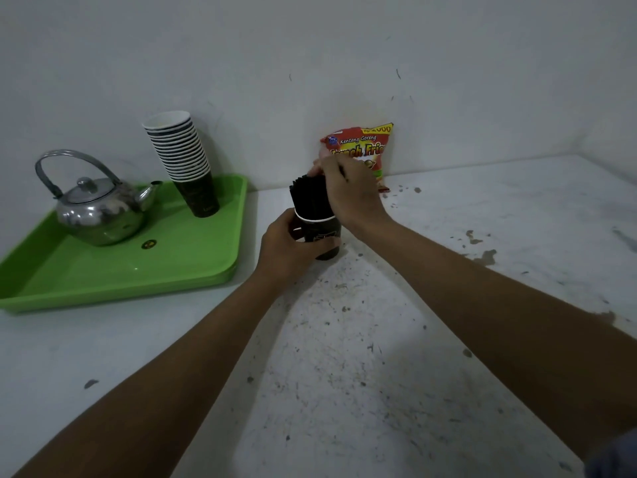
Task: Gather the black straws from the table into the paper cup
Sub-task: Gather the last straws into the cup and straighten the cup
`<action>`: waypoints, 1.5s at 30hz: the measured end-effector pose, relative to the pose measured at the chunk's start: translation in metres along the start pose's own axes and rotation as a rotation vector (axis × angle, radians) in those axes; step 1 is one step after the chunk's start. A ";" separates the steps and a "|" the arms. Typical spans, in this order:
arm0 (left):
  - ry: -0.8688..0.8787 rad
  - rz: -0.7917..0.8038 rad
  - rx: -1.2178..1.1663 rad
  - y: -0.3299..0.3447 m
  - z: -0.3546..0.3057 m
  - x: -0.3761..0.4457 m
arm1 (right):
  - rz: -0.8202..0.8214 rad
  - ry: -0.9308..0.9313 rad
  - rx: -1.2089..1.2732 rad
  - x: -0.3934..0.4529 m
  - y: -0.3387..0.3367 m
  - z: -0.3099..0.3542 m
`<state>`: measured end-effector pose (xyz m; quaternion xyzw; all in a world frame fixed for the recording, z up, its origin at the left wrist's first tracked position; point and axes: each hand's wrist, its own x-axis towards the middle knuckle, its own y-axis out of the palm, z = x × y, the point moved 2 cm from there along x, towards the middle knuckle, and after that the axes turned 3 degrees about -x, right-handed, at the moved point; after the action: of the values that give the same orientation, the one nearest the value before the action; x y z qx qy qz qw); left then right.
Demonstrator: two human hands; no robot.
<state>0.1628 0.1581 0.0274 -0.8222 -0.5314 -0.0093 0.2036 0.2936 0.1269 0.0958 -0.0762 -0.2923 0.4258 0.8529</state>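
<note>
Left hand: your left hand is wrapping its fingers and thumb round the side of the paper cup, holding it upright on the table. It is the nearer of your two hands.
Paper cup: it is standing directly under your right hand, inside the left hand's grip, its white rim showing just above your left thumb.
Black straws: the black straws are standing as one tight bundle in the cup, their long axis nearly vertical, leaning slightly left and away from your right palm.
Right hand: your right hand is curling over the right side and top of the bundle, fingertips at the straw tips; whether it is gripping or only steadying them, you cannot tell from here.
Coming move, as a judgement: you are probably settling the bundle straight down its own axis while the left hand is bracing the cup.
Beyond the right hand: a snack bag is leaning against the wall.
Left of the left hand: a green tray is carrying a kettle and a stack of cups.
</note>
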 end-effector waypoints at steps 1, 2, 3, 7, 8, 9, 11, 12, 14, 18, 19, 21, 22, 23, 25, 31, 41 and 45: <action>-0.002 -0.008 0.008 0.000 0.000 0.000 | -0.012 -0.020 0.014 -0.002 -0.003 -0.001; -0.002 -0.013 0.014 0.001 0.000 -0.001 | -0.035 -0.046 0.038 -0.004 -0.007 -0.001; -0.003 -0.018 0.020 0.001 -0.001 -0.002 | -0.059 -0.085 0.060 -0.005 -0.011 -0.001; -0.001 -0.036 0.032 0.003 -0.001 -0.003 | 0.080 -0.250 -0.024 -0.011 -0.016 0.001; 0.005 -0.041 0.039 0.004 -0.001 -0.004 | 0.147 -0.270 -0.085 -0.015 -0.015 0.000; 0.013 -0.044 0.045 0.005 -0.001 -0.004 | 0.199 -0.287 -0.150 -0.018 -0.013 -0.001; 0.022 -0.041 0.047 0.006 -0.002 -0.005 | 0.266 -0.318 -0.269 -0.021 -0.014 -0.005; 0.021 -0.034 0.046 0.006 -0.003 -0.006 | 0.291 -0.324 -0.308 -0.021 -0.015 -0.006; 0.027 -0.015 0.050 0.005 -0.005 -0.007 | 0.329 -0.320 -0.306 -0.022 -0.017 -0.006; 0.064 0.003 0.012 -0.001 -0.012 -0.014 | 0.197 -0.297 -0.099 -0.029 -0.027 -0.014; 0.068 0.003 -0.006 -0.003 -0.014 -0.015 | 0.142 -0.268 -0.051 -0.033 -0.031 -0.019; 0.075 -0.007 -0.022 -0.007 -0.018 -0.017 | 0.091 -0.184 -0.002 -0.040 -0.036 -0.028; 0.085 -0.019 -0.022 -0.008 -0.022 -0.018 | 0.107 -0.138 0.016 -0.043 -0.037 -0.033; 0.095 -0.030 -0.025 -0.009 -0.026 -0.018 | 0.135 -0.100 0.037 -0.046 -0.036 -0.037; 0.085 -0.050 -0.033 -0.008 -0.030 -0.015 | 0.159 -0.051 0.066 -0.049 -0.033 -0.042; -0.121 -0.116 -0.203 -0.010 -0.026 -0.005 | 0.079 0.091 0.030 -0.035 -0.032 -0.029; -0.132 -0.029 -0.252 -0.016 -0.024 -0.021 | 0.242 0.201 0.284 -0.046 -0.037 -0.042; -0.082 0.018 -0.201 -0.015 -0.018 -0.032 | 0.323 0.109 0.120 -0.055 -0.034 -0.051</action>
<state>0.1394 0.1290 0.0416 -0.8430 -0.5281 -0.0272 0.0985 0.3204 0.0692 0.0432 -0.0939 -0.2037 0.5691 0.7911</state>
